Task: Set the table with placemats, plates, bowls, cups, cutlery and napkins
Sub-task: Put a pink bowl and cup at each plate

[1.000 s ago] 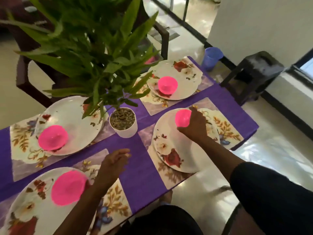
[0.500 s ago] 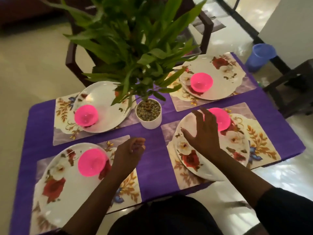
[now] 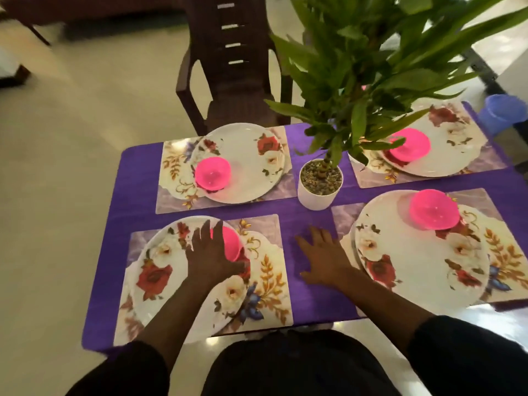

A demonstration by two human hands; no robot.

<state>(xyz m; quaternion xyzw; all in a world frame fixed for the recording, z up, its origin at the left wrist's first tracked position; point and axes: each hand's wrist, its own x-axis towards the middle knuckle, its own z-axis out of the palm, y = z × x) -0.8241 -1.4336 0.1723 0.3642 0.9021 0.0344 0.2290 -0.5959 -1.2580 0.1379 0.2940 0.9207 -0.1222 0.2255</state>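
On the near-left plate [image 3: 160, 270], the left hand [image 3: 211, 258] spreads wide against the pink bowl [image 3: 233, 242], seemingly to nudge it into position, while the right hand [image 3: 323, 258] rests flat and empty on the purple cloth [image 3: 308, 221], likely for balance

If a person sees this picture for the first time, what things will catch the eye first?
Four bright pink bowls stand out, one on each floral plate; the near left bowl is partly covered by the left hand. A tall green plant rises from a white pot at the middle of the purple cloth. The right hand lies open on the cloth.
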